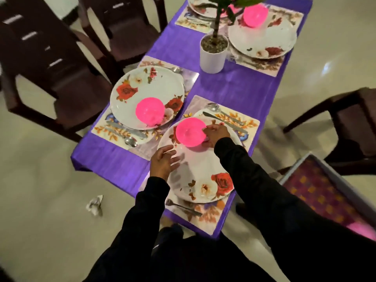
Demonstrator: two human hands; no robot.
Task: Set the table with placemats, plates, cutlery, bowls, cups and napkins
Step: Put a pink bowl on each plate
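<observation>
Glossy pink bowl [190, 132] (on floral plate [200, 171]) in right hand's [216, 133] pinch; left hand [163, 162] slack, empty.

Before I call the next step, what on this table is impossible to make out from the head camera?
- Far-left floral plate, head view: cut off by the top edge and crossed by the potted plant.
- Cups and napkins: none identifiable; the pink thing by the patterned tray at the right edge is blurred.
- Right hand at the nearest pink plastic bowl: fingertips hidden behind its rim.
- Fork: partly under the nearest plate.
</observation>
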